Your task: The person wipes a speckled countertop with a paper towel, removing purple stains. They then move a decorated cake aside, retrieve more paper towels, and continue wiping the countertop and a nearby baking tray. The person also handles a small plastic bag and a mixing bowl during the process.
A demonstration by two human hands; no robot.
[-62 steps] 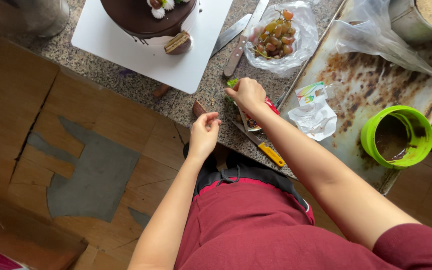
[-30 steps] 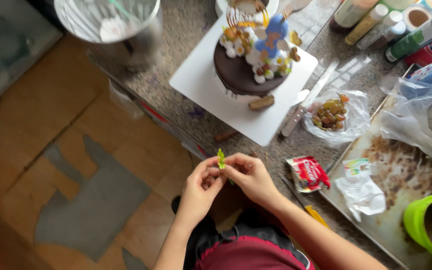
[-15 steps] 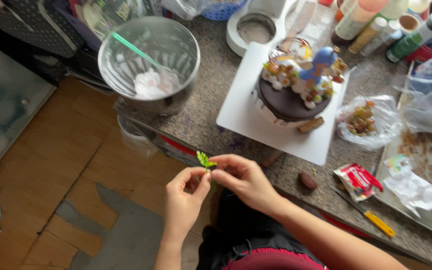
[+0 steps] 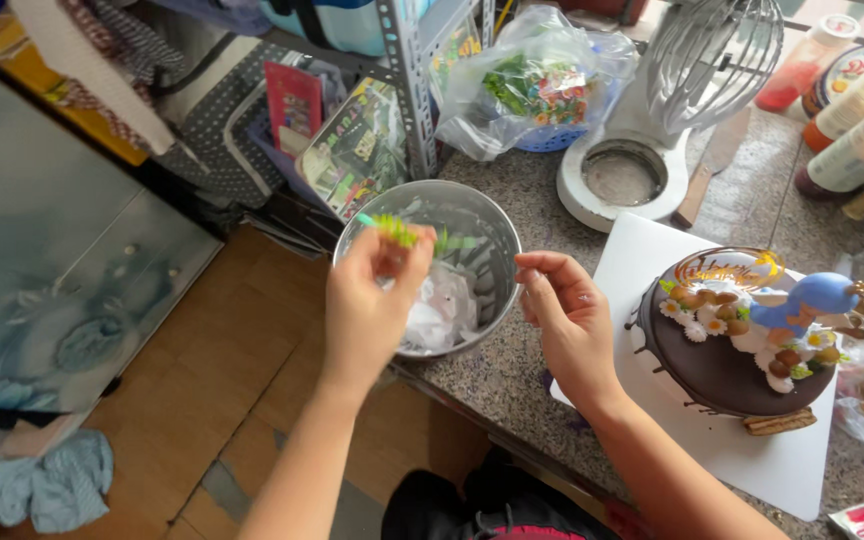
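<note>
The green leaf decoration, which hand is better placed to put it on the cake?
Left, probably: the left hand already pinches the green leaf decoration; the right hand, nearer the cake, is empty.

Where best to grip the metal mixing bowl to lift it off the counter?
Probably the metal mixing bowl by its far rim, from above: it stands upright and open at the counter edge, and the left hand with the green sprig covers the near side.

A speckled granite counter (image 4: 532, 370) carries a metal bowl (image 4: 487, 235), white cake board (image 4: 752, 460) and mixer base (image 4: 622, 180).
</note>
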